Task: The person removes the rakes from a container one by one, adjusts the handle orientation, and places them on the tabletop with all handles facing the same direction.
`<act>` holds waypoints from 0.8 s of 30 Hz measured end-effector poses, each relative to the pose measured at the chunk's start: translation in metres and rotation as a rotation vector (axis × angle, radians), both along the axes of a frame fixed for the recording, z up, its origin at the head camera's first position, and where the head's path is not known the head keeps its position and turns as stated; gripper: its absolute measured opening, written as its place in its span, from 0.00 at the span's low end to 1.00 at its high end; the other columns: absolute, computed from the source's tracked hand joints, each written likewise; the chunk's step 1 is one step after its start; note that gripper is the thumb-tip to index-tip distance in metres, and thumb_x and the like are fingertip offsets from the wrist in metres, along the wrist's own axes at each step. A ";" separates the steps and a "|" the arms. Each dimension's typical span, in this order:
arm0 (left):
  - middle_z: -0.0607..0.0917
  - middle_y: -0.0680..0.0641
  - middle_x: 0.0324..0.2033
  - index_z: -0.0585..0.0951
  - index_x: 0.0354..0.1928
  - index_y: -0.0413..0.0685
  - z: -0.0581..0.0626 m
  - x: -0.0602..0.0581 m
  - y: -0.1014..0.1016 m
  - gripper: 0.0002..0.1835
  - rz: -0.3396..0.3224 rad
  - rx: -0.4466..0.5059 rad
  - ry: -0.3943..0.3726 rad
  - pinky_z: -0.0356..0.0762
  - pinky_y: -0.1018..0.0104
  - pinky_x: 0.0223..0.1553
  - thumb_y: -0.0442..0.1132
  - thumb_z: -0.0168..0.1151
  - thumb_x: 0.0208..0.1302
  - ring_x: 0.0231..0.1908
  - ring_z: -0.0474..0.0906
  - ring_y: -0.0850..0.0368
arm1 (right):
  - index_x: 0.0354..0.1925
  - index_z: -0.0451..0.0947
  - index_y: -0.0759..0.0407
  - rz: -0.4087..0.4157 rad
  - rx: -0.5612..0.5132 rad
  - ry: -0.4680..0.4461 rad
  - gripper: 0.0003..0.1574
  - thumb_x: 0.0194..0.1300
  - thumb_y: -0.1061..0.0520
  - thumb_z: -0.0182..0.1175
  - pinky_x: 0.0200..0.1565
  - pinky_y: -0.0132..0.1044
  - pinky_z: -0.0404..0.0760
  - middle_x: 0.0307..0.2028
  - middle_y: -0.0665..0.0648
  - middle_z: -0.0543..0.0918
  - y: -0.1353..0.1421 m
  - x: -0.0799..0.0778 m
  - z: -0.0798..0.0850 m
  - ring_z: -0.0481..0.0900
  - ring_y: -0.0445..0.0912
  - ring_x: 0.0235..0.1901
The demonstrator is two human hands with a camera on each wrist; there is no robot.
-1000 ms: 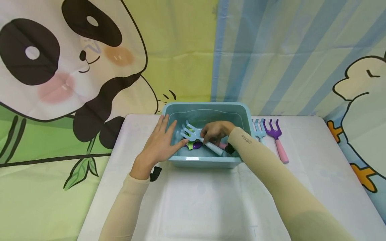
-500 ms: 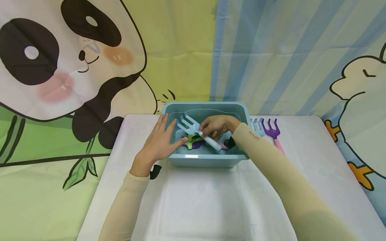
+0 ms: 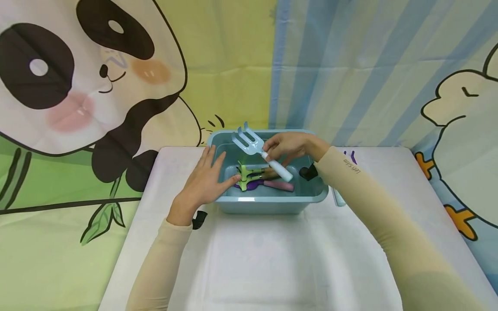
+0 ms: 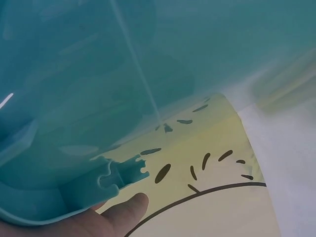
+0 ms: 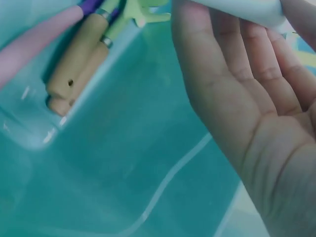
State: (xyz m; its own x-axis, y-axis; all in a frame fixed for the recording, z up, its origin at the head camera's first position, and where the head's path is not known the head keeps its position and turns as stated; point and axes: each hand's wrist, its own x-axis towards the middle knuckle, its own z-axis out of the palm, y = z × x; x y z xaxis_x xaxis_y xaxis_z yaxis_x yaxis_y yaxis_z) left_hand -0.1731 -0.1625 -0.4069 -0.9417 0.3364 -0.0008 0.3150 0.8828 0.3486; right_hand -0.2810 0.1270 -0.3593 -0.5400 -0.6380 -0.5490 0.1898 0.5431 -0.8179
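A light blue garden fork [image 3: 253,144] is pinched by my right hand [image 3: 295,144] at the top of its pale handle, tines toward the upper left, over the teal plastic bin [image 3: 272,207]. The right wrist view shows my fingers around that pale handle [image 5: 252,12]. My left hand [image 3: 204,179] rests on the bin's left rim, its fingers spread and straight. Inside the bin lie two green-headed garden tools [image 3: 244,177] with wooden handles [image 5: 76,57], beside a purple garden tool [image 3: 254,185] with a pink handle.
On the white table [image 3: 253,250], right of the bin, purple fork tines [image 3: 352,157] and a light blue handle [image 3: 339,198] show around my right sleeve [image 3: 373,207]. A printed cloth [image 3: 233,65] with a panda hangs behind the table.
My right hand has lifted the light blue garden fork up from inside the bin, uncovering the tools beneath. My right forearm now hides most of the forks on the table. My left hand stays at the rim.
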 end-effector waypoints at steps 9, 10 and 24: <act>0.39 0.38 0.78 0.53 0.79 0.46 0.003 0.002 0.001 0.55 -0.004 -0.002 -0.008 0.42 0.43 0.72 0.80 0.40 0.63 0.76 0.25 0.46 | 0.58 0.72 0.67 -0.145 -0.098 0.061 0.18 0.73 0.63 0.58 0.49 0.53 0.80 0.53 0.64 0.79 0.048 0.010 0.029 0.77 0.54 0.50; 0.39 0.39 0.78 0.53 0.79 0.46 0.003 0.001 0.001 0.55 -0.005 -0.003 -0.009 0.42 0.43 0.72 0.80 0.40 0.63 0.76 0.25 0.46 | 0.59 0.71 0.68 -0.161 -0.103 0.066 0.19 0.73 0.62 0.58 0.49 0.53 0.80 0.53 0.64 0.79 0.056 0.011 0.032 0.77 0.54 0.51; 0.40 0.39 0.78 0.54 0.79 0.46 -0.001 0.000 0.002 0.55 -0.006 -0.005 0.003 0.46 0.41 0.71 0.81 0.38 0.62 0.76 0.25 0.48 | 0.63 0.63 0.71 -0.373 -0.079 0.120 0.26 0.75 0.60 0.57 0.50 0.50 0.80 0.51 0.60 0.79 0.168 0.032 0.024 0.80 0.50 0.48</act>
